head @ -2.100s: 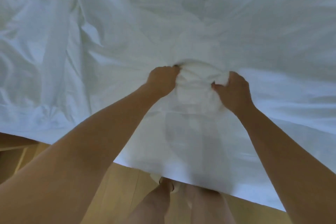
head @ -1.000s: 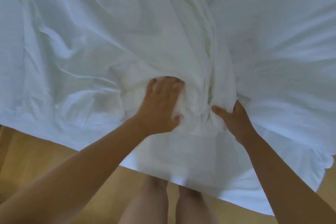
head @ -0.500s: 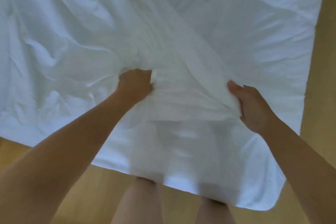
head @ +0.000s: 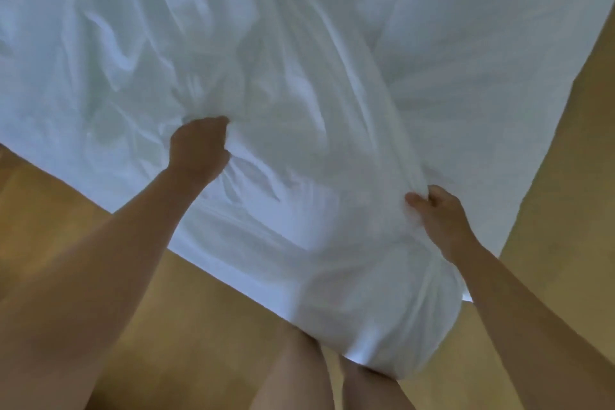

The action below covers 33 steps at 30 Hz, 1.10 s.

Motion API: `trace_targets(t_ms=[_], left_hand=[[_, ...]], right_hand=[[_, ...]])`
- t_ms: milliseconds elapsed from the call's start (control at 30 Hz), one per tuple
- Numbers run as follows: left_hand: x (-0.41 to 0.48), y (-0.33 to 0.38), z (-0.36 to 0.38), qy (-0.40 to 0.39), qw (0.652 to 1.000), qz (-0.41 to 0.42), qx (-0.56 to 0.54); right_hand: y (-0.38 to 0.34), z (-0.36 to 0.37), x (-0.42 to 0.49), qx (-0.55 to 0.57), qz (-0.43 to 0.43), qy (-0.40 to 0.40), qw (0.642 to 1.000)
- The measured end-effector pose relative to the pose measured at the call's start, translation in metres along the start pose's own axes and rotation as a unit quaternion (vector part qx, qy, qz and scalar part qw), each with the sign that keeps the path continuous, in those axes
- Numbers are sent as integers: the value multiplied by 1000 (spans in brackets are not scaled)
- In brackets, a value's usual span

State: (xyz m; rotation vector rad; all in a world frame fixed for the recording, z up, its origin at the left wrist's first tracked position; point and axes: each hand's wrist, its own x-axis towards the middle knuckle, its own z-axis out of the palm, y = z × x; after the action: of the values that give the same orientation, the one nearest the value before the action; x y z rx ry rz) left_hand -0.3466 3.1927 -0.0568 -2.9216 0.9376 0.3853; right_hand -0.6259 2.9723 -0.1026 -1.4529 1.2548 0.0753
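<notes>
While left hand (head: 199,150) fists sheet (head: 332,43), right hand (head: 441,221) seemingly pinches.

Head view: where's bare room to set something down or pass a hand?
Bare wooden floor lies between the near edge of the white sheet, the left arm and the legs. Another strip runs beyond the sheet's right edge, above the right arm. Crowded: bunched folds between left hand and right hand, both gripping it.

sheet (head: 299,43): you see plain white, with pale blue-grey shadows in its folds, no pattern
floor (head: 199,326): you see a warm yellow-brown, like wood
</notes>
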Motion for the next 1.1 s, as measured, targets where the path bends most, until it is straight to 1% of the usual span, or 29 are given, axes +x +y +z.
trace_targets(t_ms=[67, 133, 200, 267, 333, 400, 467, 567, 633, 667, 733, 800, 867, 967, 1100], left_hand=[[-3, 18, 32, -13, 1000, 3, -3], [-16, 53, 62, -22, 1000, -2, 3], [-42, 93, 83, -49, 998, -33, -11], [-72, 131, 96, -91, 990, -62, -87], [-100, 168, 104, -133, 975, -67, -165], [-121, 204, 108, -147, 965, -78, -201], [-131, 241, 106, -147, 950, -124, -245], [-130, 298, 104, -130, 946, -187, -230], [-130, 345, 99, -146, 940, -208, -227], [-132, 374, 96, -169, 939, -201, -223], [-144, 437, 90, -240, 933, -170, -205], [-153, 499, 83, -308, 924, -120, -193], [-155, 556, 73, -351, 914, -56, -198], [-142, 619, 52, -389, 899, 32, -196], [-106, 670, 22, -397, 896, 86, -178]], right_hand=[[8, 23, 8, 7, 3, 40, 999], [6, 39, 11, 35, 8, 74, 997], [8, 44, 7, 24, -21, 80, 996], [13, 35, 2, -27, -68, 55, 996], [24, 13, -1, -83, -97, 30, 991], [40, -17, 1, -132, -109, -2, 985], [58, -55, 6, -181, -124, -42, 975], [87, -123, 12, -241, -161, -117, 950], [104, -181, 16, -262, -157, -158, 939], [109, -214, 18, -261, -135, -159, 942], [119, -282, 17, -266, -98, -142, 948], [124, -341, 18, -288, -85, -121, 946], [125, -388, 16, -304, -76, -119, 942], [124, -440, 21, -316, -91, -130, 935], [105, -496, 46, -309, -98, -89, 942]])
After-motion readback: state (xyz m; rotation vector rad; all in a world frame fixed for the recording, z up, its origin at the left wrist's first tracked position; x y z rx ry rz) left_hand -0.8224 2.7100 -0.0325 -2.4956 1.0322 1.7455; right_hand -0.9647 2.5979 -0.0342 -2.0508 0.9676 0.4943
